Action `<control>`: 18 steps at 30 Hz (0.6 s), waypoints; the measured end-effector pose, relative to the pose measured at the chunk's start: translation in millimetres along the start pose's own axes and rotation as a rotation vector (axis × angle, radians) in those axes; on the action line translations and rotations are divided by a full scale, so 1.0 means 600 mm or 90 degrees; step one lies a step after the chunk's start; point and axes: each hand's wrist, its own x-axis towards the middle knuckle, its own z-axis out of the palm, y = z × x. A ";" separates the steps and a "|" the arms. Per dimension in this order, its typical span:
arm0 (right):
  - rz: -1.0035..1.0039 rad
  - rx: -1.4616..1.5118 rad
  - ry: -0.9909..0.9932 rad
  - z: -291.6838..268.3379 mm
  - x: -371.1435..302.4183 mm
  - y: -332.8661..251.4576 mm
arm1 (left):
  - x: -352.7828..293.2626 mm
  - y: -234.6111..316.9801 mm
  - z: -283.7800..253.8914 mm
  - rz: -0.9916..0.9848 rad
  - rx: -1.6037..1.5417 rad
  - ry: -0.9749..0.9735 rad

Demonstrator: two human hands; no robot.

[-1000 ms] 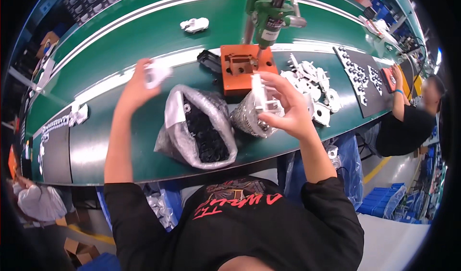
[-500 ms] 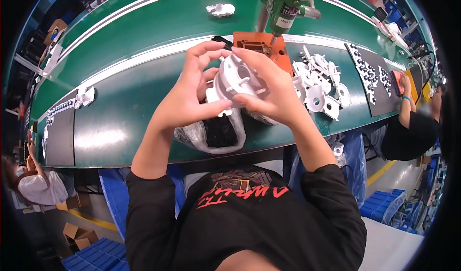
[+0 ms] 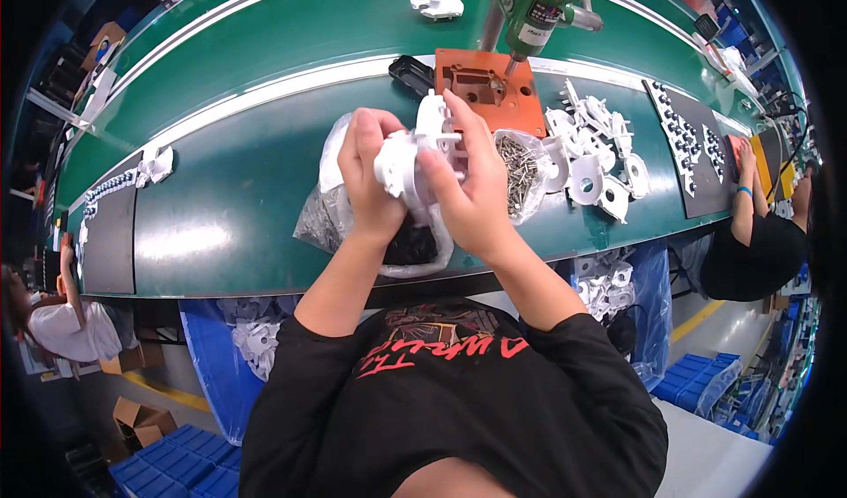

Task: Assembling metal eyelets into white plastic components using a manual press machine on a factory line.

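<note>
Above the near edge of the green bench, both hands are closed on white plastic housings, held close together. My left hand (image 3: 371, 185) wraps round a rounded white housing (image 3: 397, 164). My right hand (image 3: 476, 185) grips a white housing piece with pegs (image 3: 434, 120), thumb toward me. Fingers hide parts of both, and I cannot tell whether the pieces are joined. Under the hands lies a clear bag (image 3: 437, 262) with black parts inside. Just right of my right hand sits a bag of screws (image 3: 522, 176). Beyond them is an orange fixture (image 3: 520, 110) with a shaped recess.
A green press-like machine (image 3: 529, 13) stands over the fixture, beside a black plastic part (image 3: 411, 74). Loose white housings (image 3: 587, 176) are piled at right. Another white part (image 3: 437, 7) lies on the green conveyor. Blue-lined bins (image 3: 207, 366) hang below the bench. Co-workers sit at both sides.
My hands have come closer together and lower, fingers now wrapped round the white pieces, which are turned differently. The screw bag and black part, largely covered before, now show. The view has shifted slightly.
</note>
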 end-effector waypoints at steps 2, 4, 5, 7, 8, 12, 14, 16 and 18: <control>-0.157 -0.051 -0.030 -0.006 -0.009 -0.002 | 0.007 0.004 -0.010 -0.057 -0.071 0.020; -0.149 -0.058 -0.065 0.003 -0.021 -0.006 | 0.007 0.003 0.000 -0.089 -0.126 0.056; -0.120 -0.034 -0.075 0.011 -0.029 -0.004 | 0.006 0.005 0.004 -0.078 -0.132 0.088; -0.136 -0.047 -0.074 0.016 -0.040 0.000 | 0.002 0.011 0.008 -0.067 -0.135 0.120; -0.125 -0.052 -0.069 0.018 -0.045 -0.002 | -0.002 0.018 0.010 -0.058 -0.115 0.130; -0.023 0.066 -0.085 0.025 -0.059 -0.001 | -0.009 0.020 0.008 0.016 -0.087 0.137; -0.003 0.075 -0.095 0.027 -0.054 -0.003 | -0.007 0.017 0.004 0.049 -0.028 0.133; 0.014 0.087 -0.108 0.028 -0.057 -0.004 | -0.013 0.018 0.003 0.093 0.040 0.125; -0.032 0.072 -0.081 0.037 -0.058 0.010 | -0.015 0.014 0.006 0.103 0.020 0.122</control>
